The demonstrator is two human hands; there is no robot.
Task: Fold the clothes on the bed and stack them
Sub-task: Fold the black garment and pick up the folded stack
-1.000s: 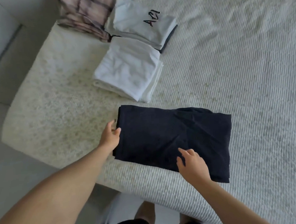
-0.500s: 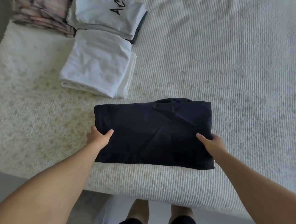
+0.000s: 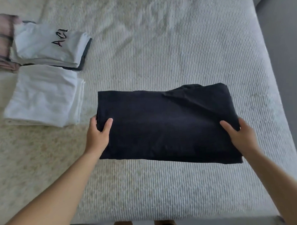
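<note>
Gripping folded black garment (image 3: pixel 167 125), both hands' fingers clamped; white shirt (image 3: pixel 48 47) reads "ACI".

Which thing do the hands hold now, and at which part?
The folded black garment: the left hand grips its left edge, the right hand its right edge.

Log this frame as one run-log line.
step: lifting folded item | left hand: grips black garment left edge | right hand: grips right edge | stacks: white pile on bed
</note>
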